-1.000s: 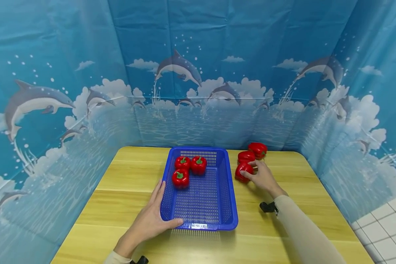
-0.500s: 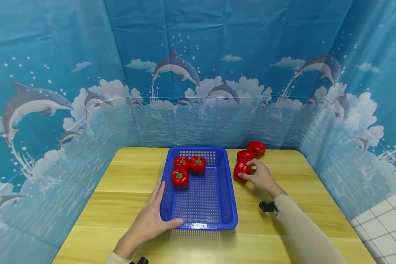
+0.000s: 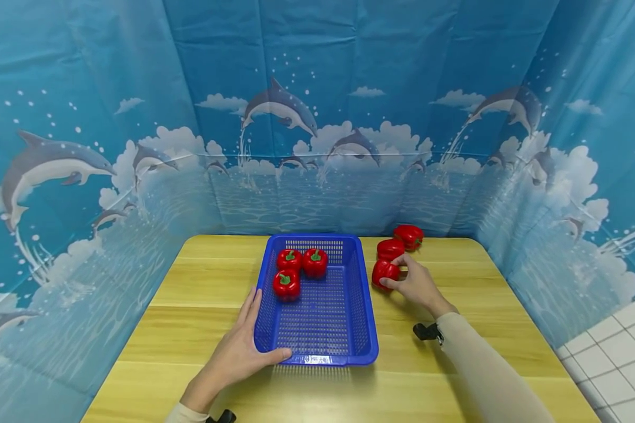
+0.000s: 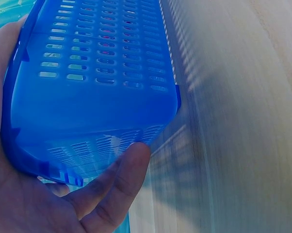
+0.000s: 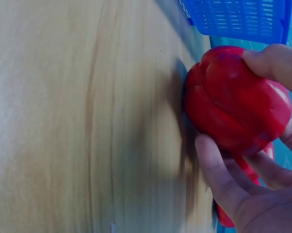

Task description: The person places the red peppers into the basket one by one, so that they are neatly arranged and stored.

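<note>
My right hand [image 3: 418,288] grips a red bell pepper [image 3: 383,275] on the table just right of the blue basket. In the right wrist view the thumb lies on one side of this pepper [image 5: 233,102], with fingers along the other. Two more red bell peppers, a middle one [image 3: 390,249] and a far one [image 3: 408,236], lie behind it. My left hand [image 3: 235,349] holds the near left corner of the perforated plastic basket [image 3: 369,317], thumb over the near rim and fingers along the left wall. Inside, three red peppers with green stems, one in front [image 3: 286,285], cluster at the far left.
The wooden table [image 3: 159,335] ends at a blue dolphin-print curtain [image 3: 307,194] behind and at both sides. White tiles [image 3: 614,352] show at the lower right, past the table's edge.
The head view has shifted slightly, so everything sits a little further left. Both hands keep their places on the basket and the pepper.
</note>
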Available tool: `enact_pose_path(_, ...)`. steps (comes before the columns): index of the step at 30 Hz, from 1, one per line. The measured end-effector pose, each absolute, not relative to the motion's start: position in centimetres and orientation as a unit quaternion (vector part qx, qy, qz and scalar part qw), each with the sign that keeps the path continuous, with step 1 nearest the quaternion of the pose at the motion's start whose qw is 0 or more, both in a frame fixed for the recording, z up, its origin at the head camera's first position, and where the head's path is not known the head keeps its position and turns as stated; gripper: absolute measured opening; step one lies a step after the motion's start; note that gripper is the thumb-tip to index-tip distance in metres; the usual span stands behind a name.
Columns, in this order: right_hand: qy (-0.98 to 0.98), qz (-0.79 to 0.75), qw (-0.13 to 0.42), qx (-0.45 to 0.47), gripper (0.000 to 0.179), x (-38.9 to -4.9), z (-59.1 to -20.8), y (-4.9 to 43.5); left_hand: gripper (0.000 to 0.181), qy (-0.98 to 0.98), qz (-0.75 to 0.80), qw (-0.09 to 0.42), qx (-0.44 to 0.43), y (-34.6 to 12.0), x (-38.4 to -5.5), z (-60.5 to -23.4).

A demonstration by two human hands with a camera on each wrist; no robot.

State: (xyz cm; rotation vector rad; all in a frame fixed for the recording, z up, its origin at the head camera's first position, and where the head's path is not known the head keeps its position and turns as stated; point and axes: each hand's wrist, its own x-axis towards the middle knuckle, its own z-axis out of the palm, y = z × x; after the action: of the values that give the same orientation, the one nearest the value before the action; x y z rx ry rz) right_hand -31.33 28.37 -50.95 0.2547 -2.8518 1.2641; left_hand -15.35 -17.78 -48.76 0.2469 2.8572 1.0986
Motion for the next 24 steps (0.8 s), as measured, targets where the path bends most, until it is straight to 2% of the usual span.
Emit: enact_pose_path(24, -0.908, 0.403, 0.038, 0.109, 0.051, -30.55, -51.34, 28.01, 0.147, 0.929, 0.359, 0.043, 0.073, -17.77, -15.44, -48.72)
